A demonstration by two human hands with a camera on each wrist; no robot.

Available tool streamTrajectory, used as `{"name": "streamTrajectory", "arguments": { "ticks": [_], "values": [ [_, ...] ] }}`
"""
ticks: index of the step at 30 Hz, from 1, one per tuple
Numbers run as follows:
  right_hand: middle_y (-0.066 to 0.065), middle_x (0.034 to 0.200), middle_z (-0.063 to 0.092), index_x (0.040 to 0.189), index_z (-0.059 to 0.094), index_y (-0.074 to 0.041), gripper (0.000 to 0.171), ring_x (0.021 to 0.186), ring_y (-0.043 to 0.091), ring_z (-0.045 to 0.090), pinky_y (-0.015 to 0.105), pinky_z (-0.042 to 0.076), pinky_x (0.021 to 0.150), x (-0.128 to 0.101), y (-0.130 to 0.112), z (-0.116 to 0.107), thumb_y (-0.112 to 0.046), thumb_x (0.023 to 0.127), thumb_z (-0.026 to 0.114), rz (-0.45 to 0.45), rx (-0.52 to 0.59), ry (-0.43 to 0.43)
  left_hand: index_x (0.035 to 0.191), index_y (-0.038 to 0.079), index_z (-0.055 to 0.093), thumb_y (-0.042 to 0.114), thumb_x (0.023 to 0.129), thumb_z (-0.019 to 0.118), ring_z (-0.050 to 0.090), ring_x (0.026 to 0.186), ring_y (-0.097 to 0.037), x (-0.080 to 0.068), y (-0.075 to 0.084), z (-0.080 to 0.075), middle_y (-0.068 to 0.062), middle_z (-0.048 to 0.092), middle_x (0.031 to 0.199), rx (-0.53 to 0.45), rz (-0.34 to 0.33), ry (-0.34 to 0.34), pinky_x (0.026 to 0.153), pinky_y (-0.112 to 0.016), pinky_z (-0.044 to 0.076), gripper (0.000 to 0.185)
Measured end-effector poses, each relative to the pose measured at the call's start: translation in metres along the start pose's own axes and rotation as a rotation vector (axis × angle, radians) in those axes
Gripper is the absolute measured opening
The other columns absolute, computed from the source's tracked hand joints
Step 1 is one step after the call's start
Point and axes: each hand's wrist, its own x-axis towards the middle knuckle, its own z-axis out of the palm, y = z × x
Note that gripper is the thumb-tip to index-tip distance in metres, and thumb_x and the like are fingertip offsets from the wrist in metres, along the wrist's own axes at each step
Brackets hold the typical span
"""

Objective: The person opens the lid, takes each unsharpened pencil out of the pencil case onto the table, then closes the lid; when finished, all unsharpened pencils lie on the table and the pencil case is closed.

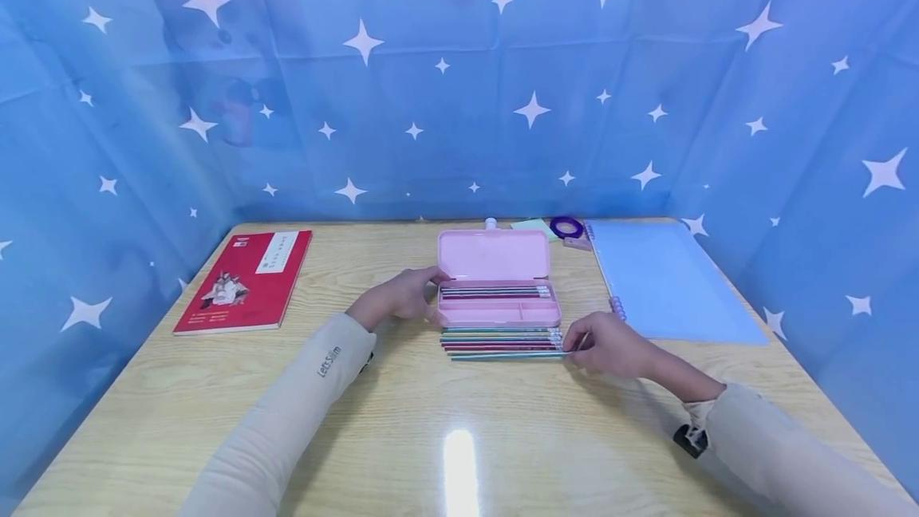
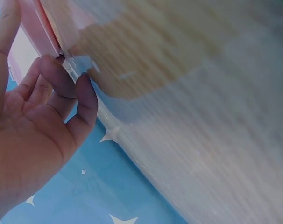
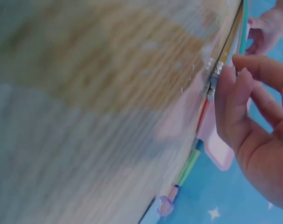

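The teal pencil (image 1: 502, 357) is found at the near edge of a row of pencils (image 1: 495, 339), in front of the pink pencil case (image 1: 467, 316), and its right end is pinched between the thumb and fingertips of the right hand (image 1: 610, 345); whether its far end is raised off the desk (image 1: 402, 429) cannot be told. Since it is gripped only at the end, the long free length may well dip or swing, so a firm but light pinch is called for, and the pencil is best held level and parallel to the row so that its neighbours are not nudged askew. The case's left end is held by the left hand (image 1: 412, 294), its fingers curled about the corner with little gap; that brace is best applied gently, so that the case is not slid or tipped. The lid (image 1: 493, 254) is laid open at the back, and several stored pencils (image 1: 495, 292) are held in the rear compartment. Beyond the case's right corner a purple tape ring (image 1: 566, 227) is seen, a blue spiral notebook (image 1: 668, 278) is placed near the right hand, and a red book (image 1: 247, 282) is set well apart at the left
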Motion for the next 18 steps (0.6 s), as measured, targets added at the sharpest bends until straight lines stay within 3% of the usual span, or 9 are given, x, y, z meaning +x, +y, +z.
{"name": "streamTrajectory", "arguments": {
  "ticks": [7,14,18],
  "values": [
    [0.004,0.079,0.066,0.083,0.070,-0.003,0.008,0.065,0.013,0.061,0.027,0.054,0.053,0.0013,0.0005,0.0042,0.005,0.083,0.072,0.065,0.062,0.007,0.139,0.020,0.050,0.032,0.073,0.088,0.036,0.141,-0.024,0.0001,-0.0008,-0.0003,-0.003,0.051,0.144,-0.005,-0.011,-0.004,0.118,-0.045,0.025,0.077],
    [0.003,0.078,0.064,0.082,0.069,-0.003,0.007,0.062,0.012,0.060,0.026,0.053,0.051,0.0015,0.0005,0.0067,0.003,0.084,0.073,0.108,0.038,0.017,0.139,0.019,0.051,0.032,0.072,0.088,0.036,0.141,-0.024,0.0007,-0.0007,0.0006,-0.003,0.051,0.143,-0.018,-0.011,-0.006,0.118,-0.045,0.024,0.077],
    [0.001,0.077,0.065,0.080,0.069,-0.006,0.010,0.062,0.012,0.060,0.026,0.052,0.052,0.0022,0.0012,0.0077,0.002,0.082,0.075,0.078,-0.014,0.038,0.138,0.020,0.051,0.032,0.072,0.088,0.035,0.141,-0.024,0.0005,-0.0004,0.0000,-0.003,0.051,0.143,-0.019,-0.006,-0.006,0.119,-0.046,0.024,0.077]
  ]
}}
